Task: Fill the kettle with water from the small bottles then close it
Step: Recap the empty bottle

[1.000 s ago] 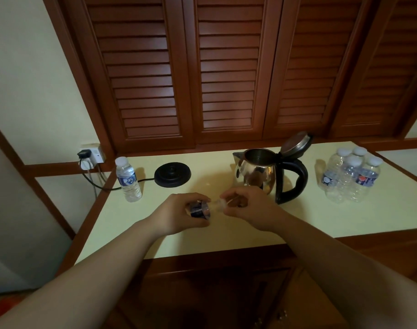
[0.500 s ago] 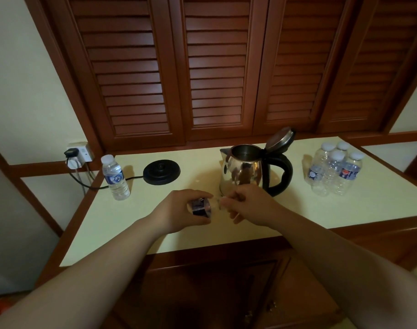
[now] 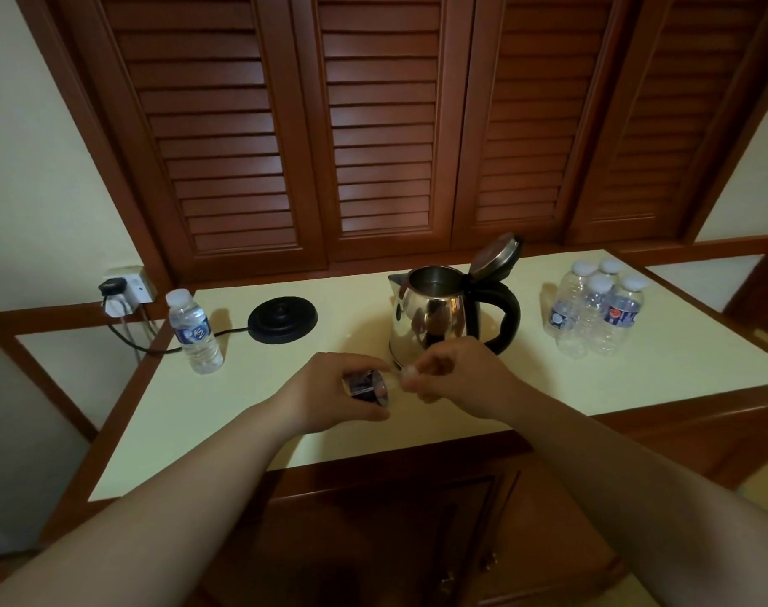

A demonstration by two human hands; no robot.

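Two hands meet low over the counter (image 3: 461, 400). Left hand (image 3: 329, 398) grips a small bottle (image 3: 366, 387) lying sideways; right hand (image 3: 456, 378) pinches its white cap (image 3: 410, 373). Kettle (image 3: 434, 319), lid (image 3: 496, 255) tipped open, stands just beyond at 12 o'clock. Four bottles (image 3: 596, 308) cluster at 2 o'clock. One bottle (image 3: 194, 330) at 10 o'clock, black base (image 3: 282, 319) beside it.
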